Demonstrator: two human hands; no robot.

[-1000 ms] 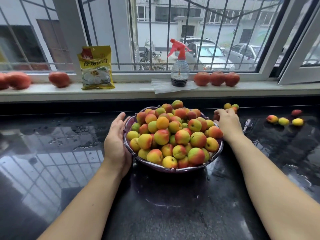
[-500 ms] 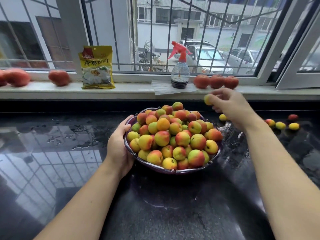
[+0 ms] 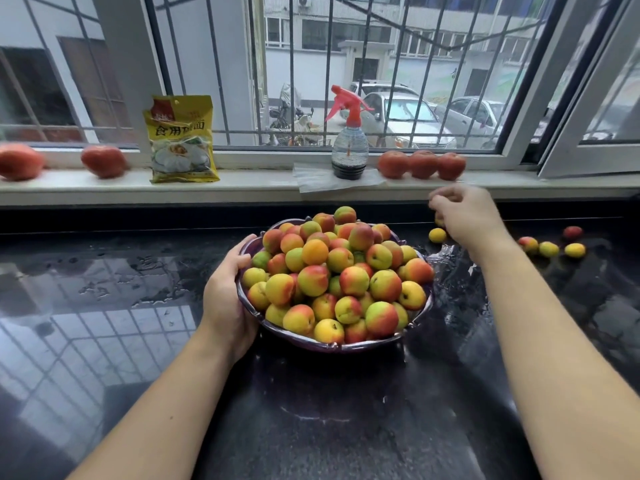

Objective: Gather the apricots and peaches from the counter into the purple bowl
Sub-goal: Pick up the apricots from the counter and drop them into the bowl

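Bowl centre counter; loose fruit right

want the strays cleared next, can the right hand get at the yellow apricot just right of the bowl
Probably yes: the right hand hovers right beside the yellow apricot, with only bare counter between and the purple bowl off to its left.

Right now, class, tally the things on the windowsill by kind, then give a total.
Peaches: 5
Spray bottle: 1
Yellow packet: 1
Paper sheet under the bottle: 1
Total: 8
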